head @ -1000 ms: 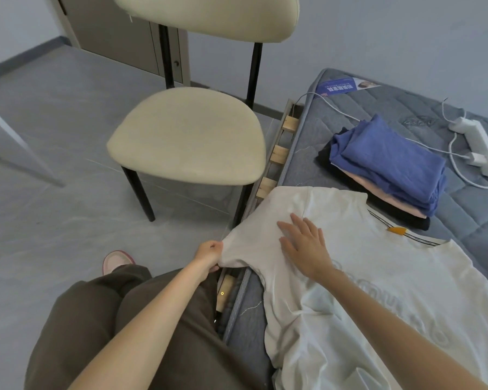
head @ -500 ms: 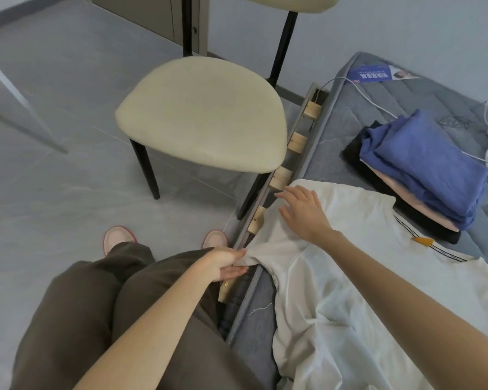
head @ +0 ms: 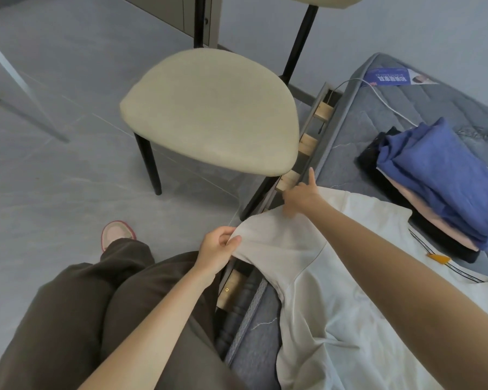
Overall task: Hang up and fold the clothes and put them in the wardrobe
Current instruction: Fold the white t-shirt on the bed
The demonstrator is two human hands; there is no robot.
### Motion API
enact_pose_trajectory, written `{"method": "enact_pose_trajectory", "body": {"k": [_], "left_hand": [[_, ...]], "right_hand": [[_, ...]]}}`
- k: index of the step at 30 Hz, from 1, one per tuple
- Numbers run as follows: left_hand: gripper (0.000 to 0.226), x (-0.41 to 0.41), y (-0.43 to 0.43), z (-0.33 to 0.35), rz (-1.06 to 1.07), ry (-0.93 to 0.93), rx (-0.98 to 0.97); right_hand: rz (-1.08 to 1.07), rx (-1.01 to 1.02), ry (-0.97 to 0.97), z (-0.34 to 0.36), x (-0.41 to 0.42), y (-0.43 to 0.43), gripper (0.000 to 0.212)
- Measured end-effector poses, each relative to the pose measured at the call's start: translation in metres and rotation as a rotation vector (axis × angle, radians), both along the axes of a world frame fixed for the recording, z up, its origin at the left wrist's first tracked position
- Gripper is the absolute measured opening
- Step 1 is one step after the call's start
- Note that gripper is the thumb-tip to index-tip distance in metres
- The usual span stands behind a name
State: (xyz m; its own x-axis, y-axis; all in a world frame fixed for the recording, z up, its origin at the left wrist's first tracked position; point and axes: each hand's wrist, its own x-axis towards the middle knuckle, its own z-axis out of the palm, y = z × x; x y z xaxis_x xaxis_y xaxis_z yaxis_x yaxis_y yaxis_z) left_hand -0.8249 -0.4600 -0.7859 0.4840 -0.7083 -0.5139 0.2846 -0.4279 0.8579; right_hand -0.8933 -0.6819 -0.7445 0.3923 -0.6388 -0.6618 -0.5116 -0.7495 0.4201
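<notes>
A white T-shirt (head: pixel 338 305) lies spread on the grey mattress (head: pixel 423 108), its sleeve hanging over the bed's left edge. My left hand (head: pixel 217 251) pinches the end of that sleeve and holds it up off the edge. My right hand (head: pixel 302 195) is at the shirt's upper shoulder corner by the bed frame, fingers curled on the cloth and one finger pointing up. A pile of folded clothes (head: pixel 426 175), blue on top with pink and black under it, sits on the mattress to the right.
A cream chair (head: pixel 209 114) with black legs stands close to the bed's left side. Wooden slats (head: pixel 307 142) show in the gap beside the mattress. A white cable (head: pixel 389 108) and a blue leaflet (head: pixel 389 77) lie at the far end. My legs and one shoe (head: pixel 116 235) fill the lower left.
My right hand slid up from the shirt's chest to its shoulder corner at the bed edge. My left hand kept hold of the sleeve end and raised it. My view tilted down and left.
</notes>
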Motion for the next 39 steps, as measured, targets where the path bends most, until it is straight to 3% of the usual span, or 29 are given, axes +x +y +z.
{"method": "enact_pose_trajectory", "body": {"k": [2, 6, 10, 18, 21, 24, 27, 31, 35, 39], "left_hand": [[0.012, 0.001, 0.001, 0.003, -0.009, -0.010, -0.029], [0.015, 0.003, 0.004, 0.011, -0.018, -0.021, -0.102], [0.017, 0.004, 0.006, 0.027, -0.032, -0.001, -0.143], [0.021, -0.013, 0.000, 0.093, -0.110, -0.098, -0.297], [0.027, -0.033, -0.004, 0.115, -0.200, -0.129, -0.384], [0.040, -0.058, -0.009, 0.125, -0.328, -0.158, -0.402], [0.050, -0.086, -0.016, 0.126, -0.512, -0.147, -0.374], [0.045, -0.113, -0.018, 0.119, -0.742, -0.144, -0.286], [0.048, -0.113, -0.014, 0.105, -0.792, -0.524, -0.228], [0.060, -0.102, -0.007, 0.095, -0.895, -0.841, -0.074]], "right_hand": [[-0.021, 0.042, -0.069, -0.001, 0.003, -0.001, 0.033], [-0.197, 0.157, -0.555, 0.012, 0.002, -0.007, 0.039], [-0.308, 0.232, -0.924, 0.049, -0.004, -0.012, 0.039], [-0.637, 0.384, -1.258, 0.107, -0.051, -0.011, 0.044], [-0.744, 0.433, -1.339, 0.118, -0.083, -0.006, 0.048], [-0.865, 0.428, -1.365, 0.116, -0.125, -0.005, 0.034], [-1.174, 0.396, -1.414, 0.105, -0.170, -0.005, 0.018], [-1.442, 0.285, -1.304, 0.087, -0.222, 0.000, 0.024], [-1.529, 0.281, -1.332, 0.076, -0.242, 0.008, 0.017], [-1.264, 0.142, -1.272, 0.066, -0.226, 0.012, 0.016]]}}
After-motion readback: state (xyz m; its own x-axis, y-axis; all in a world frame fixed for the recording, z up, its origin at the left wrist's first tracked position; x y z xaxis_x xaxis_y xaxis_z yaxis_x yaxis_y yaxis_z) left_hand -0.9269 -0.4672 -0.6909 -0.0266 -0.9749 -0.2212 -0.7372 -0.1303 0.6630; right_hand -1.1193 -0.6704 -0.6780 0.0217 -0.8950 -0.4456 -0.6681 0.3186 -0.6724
